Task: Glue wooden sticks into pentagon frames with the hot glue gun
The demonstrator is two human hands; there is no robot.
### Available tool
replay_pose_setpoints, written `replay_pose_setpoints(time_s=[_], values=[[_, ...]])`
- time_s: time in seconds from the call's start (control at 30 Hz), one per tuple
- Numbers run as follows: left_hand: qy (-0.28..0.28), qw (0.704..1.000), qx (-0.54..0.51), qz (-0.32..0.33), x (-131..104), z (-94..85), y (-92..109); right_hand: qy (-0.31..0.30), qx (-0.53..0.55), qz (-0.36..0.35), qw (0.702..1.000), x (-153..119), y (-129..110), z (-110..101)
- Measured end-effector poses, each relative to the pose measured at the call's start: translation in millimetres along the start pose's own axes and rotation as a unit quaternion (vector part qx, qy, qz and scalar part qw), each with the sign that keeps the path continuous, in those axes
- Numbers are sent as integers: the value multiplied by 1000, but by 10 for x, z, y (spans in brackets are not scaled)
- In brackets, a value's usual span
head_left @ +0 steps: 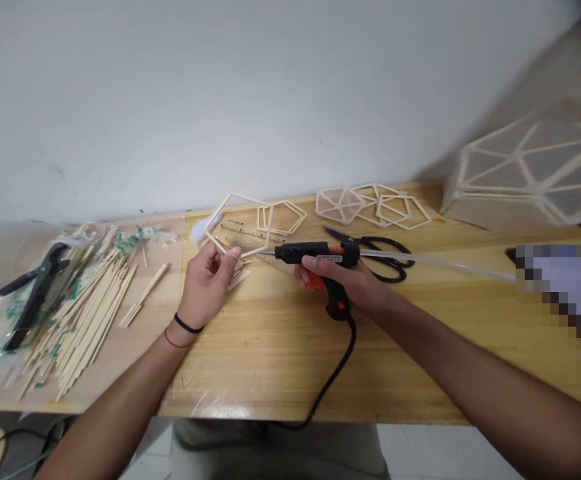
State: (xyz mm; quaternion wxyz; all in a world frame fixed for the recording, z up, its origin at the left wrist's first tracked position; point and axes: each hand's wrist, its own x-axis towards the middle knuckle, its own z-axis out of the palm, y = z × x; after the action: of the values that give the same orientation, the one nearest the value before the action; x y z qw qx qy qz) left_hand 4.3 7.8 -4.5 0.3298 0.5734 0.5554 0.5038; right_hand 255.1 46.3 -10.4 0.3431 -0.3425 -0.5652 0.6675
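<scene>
My left hand (211,278) pinches the lower left edge of a pentagon frame (251,199) made of thin wooden sticks, holding it up above the table. In my right hand (337,280) is a black and orange glue gun (300,253), its fingers wrapped around the handle. The nozzle points left and meets, or nearly meets, the frame's lower right corner; I cannot tell which. A long clear glue stick (440,260) sticks out of the gun's back. Under the frame lie a clear ruler (250,233) and a few short stick pieces (240,277).
Black scissors (387,260) lie behind the gun. More pentagon frames (400,210) and a covered panel (340,205) rest along the wall. Loose sticks (93,320) and a black cutting tool (37,293) are at left. A large stick-framed structure (530,173) stands at right. The gun's cord (337,367) drops over the front edge.
</scene>
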Motion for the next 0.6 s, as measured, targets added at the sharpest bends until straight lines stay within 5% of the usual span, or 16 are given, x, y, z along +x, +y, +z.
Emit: replay_pose_setpoints(time_s=[0.6], values=[[-1, 1000, -24, -4, 17, -8, 38, -1, 49, 8, 999, 32, 91, -38]])
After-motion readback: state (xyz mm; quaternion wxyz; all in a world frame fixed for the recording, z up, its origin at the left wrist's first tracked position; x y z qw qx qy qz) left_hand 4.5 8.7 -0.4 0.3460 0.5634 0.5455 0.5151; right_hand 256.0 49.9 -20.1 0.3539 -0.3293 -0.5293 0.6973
